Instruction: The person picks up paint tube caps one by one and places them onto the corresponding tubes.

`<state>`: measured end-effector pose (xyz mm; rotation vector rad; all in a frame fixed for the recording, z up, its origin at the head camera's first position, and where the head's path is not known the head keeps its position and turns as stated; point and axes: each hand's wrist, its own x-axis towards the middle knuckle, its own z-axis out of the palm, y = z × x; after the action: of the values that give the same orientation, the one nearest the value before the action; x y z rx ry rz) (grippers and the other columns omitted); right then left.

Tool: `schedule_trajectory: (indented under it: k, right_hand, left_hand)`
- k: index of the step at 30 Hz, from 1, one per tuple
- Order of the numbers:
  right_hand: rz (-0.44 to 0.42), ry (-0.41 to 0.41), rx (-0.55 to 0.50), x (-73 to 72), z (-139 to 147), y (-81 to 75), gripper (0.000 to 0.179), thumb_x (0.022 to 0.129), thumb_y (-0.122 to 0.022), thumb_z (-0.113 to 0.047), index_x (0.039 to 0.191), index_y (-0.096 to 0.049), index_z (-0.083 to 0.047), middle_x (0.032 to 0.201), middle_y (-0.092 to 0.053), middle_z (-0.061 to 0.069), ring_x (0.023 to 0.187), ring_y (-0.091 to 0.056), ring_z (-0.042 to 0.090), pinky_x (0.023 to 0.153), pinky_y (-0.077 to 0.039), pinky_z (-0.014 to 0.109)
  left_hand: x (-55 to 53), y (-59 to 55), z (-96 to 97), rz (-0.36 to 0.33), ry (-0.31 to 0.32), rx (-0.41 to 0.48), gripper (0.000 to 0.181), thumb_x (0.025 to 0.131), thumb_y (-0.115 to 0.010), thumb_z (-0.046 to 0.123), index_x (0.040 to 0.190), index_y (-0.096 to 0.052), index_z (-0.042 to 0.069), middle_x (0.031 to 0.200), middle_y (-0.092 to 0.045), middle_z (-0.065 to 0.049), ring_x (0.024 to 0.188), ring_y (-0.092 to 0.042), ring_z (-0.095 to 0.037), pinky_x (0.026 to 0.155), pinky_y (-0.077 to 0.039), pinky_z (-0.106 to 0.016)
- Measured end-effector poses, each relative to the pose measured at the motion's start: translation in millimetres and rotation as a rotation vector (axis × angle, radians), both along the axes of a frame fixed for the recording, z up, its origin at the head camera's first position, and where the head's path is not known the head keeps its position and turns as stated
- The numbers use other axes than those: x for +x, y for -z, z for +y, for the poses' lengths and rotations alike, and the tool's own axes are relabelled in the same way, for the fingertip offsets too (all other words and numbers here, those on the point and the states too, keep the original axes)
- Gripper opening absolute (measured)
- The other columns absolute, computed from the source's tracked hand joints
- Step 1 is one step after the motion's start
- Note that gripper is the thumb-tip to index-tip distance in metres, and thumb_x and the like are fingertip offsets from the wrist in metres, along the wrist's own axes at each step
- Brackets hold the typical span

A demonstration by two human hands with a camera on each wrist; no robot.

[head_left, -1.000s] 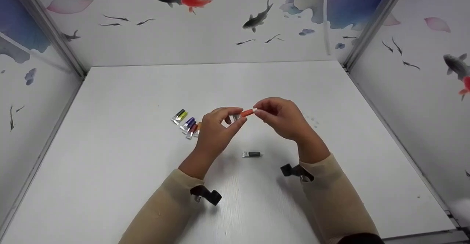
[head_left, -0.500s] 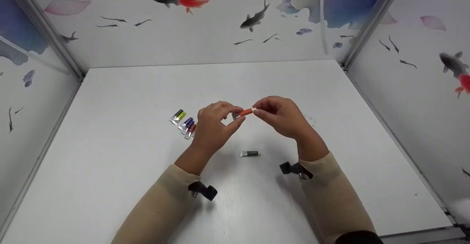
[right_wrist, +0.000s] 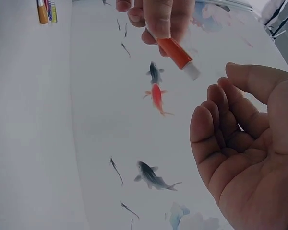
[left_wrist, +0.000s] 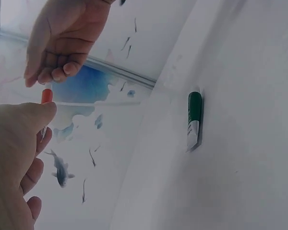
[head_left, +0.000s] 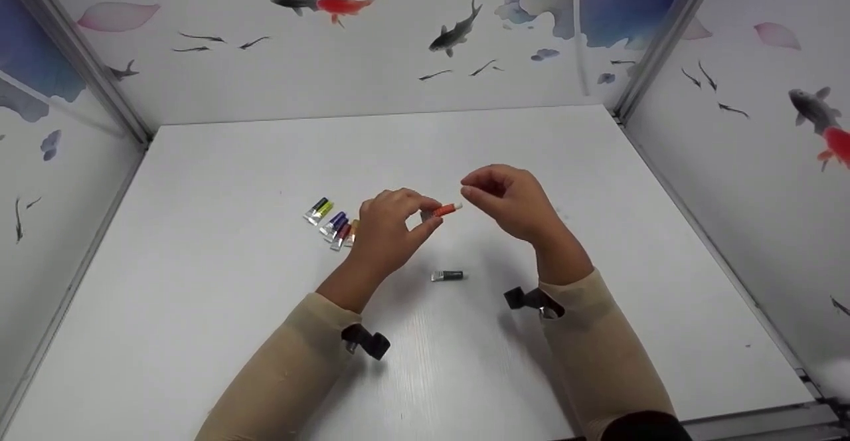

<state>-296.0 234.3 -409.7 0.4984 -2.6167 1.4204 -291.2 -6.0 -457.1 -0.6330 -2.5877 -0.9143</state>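
Note:
My left hand (head_left: 392, 228) pinches an orange paint tube (head_left: 445, 210) between thumb and fingers, raised over the table. The tube's white cap (right_wrist: 192, 71) points toward my right hand (head_left: 518, 202). That hand stands a short way off, its fingers loosely bent and nothing visible between thumb and fingertips in the right wrist view. Below the hands lies a dark green paint tube (left_wrist: 195, 112) on its side. The silvery end of the orange tube is partly covered by the left fingers.
Several more paint tubes (head_left: 337, 227), in colours such as purple, red and yellow, lie left of my left hand, some partly hidden by it. Around the white table (head_left: 219, 182) stand panels printed with fish, one at the back (head_left: 372, 62).
The right hand has let go of the orange tube's white end and moved slightly up and away. My left hand still holds the tube. The green tube lies where it was.

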Motion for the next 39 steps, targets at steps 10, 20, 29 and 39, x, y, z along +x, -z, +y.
schedule_trajectory:
  k: [10, 20, 29, 39]
  right_hand:
    - [-0.006, 0.061, -0.083, -3.9, 9, 2.6, 0.024, 0.104, -0.071, -0.034, 0.117, -0.078, -0.015, 0.096, -0.070, 0.004, 0.085, -0.065, 0.024, 0.071, -0.056, 0.028]
    - [-0.044, 0.084, -0.081, -8.6, 11, 3.6, 0.024, 0.104, -0.071, -0.037, 0.116, -0.077, -0.018, 0.100, -0.071, 0.005, 0.089, -0.066, 0.025, 0.077, -0.059, 0.028]
    - [-0.079, 0.109, -0.073, -5.9, 14, 4.1, 0.028, 0.103, -0.072, -0.037, 0.119, -0.077, -0.014, 0.101, -0.071, 0.005, 0.089, -0.066, 0.025, 0.076, -0.058, 0.029]
    - [-0.087, 0.119, -0.046, -7.3, 18, 1.0, 0.027, 0.102, -0.072, -0.040, 0.118, -0.077, -0.019, 0.104, -0.072, 0.004, 0.092, -0.065, 0.025, 0.077, -0.057, 0.031]
  left_hand:
    - [-1.2, 16.9, 10.5, -0.125, 0.009, -0.104, 0.019, 0.099, -0.077, 0.043, 0.116, -0.081, 0.036, 0.117, -0.077, 0.014, 0.113, -0.066, -0.014, 0.098, -0.051, -0.047]
    - [-8.1, 32.4, 20.5, -0.324, 0.003, -0.197, 0.021, 0.097, -0.079, 0.041, 0.117, -0.082, 0.036, 0.116, -0.078, 0.013, 0.114, -0.063, -0.016, 0.098, -0.049, -0.046]
    - [-10.6, 44.9, 25.2, -0.452, 0.006, -0.240, 0.021, 0.094, -0.081, 0.041, 0.114, -0.083, 0.033, 0.109, -0.077, 0.013, 0.107, -0.061, -0.017, 0.097, -0.046, -0.046]
    - [-9.6, 49.0, 24.1, -0.510, 0.029, -0.230, 0.018, 0.095, -0.079, 0.039, 0.111, -0.084, 0.032, 0.109, -0.075, 0.011, 0.107, -0.058, -0.018, 0.101, -0.045, -0.047]
